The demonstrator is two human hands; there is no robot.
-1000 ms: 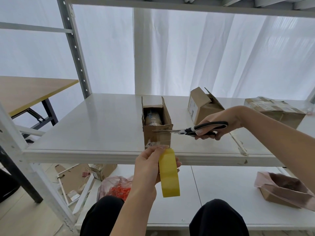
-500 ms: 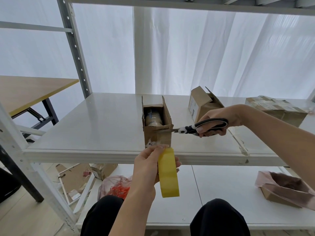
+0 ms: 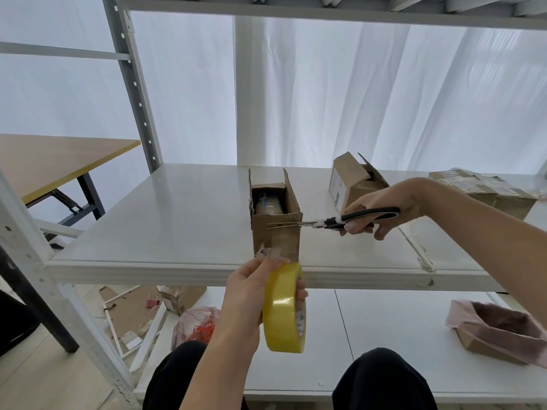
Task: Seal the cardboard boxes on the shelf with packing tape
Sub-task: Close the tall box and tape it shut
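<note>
My left hand (image 3: 251,294) grips the yellow tape roll (image 3: 284,312) just below the narrow cardboard box (image 3: 276,232). My right hand (image 3: 381,208), beside it, curls round scissors (image 3: 334,222), blades near-closed across its taped front. Its top gapes, as does a second box (image 3: 352,182) behind that hand, so I judge most sealing remains.

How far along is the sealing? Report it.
Done: the far-right box looks taped. In hand: left hand holds the tape roll, its strip stuck on the front of the middle box; right hand sets scissors to it. Left: that box's top and the tilted box stand open.
</note>
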